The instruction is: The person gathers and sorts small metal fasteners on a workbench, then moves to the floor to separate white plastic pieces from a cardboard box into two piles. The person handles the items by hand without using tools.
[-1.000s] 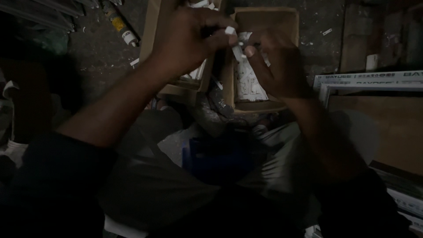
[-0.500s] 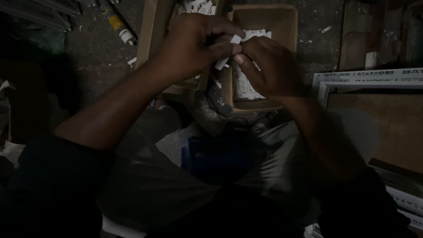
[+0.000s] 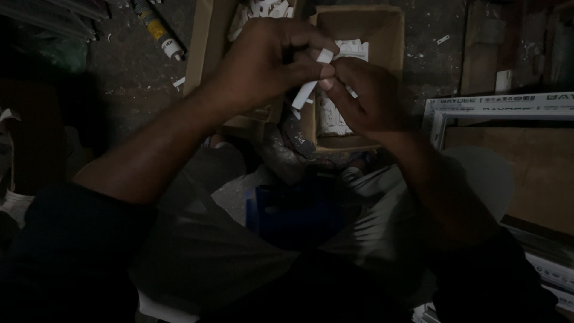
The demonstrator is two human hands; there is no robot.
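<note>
Both hands have dropped slightly, left hand (image 3: 263,66) and right hand (image 3: 365,96) pinching 1 short white strip (image 3: 311,87).

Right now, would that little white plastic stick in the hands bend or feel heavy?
The small white plastic strip looks straight and stiff, so it probably won't flop. The left hand and right hand pinch it with fingertips only, so it seems light. Its smooth surface might be slippery.

A small white plastic strip (image 3: 310,84) shows pale against brown open cardboard boxes (image 3: 382,36); a blue plastic stool (image 3: 293,215) sits near, a white window frame (image 3: 478,107) right.
</note>
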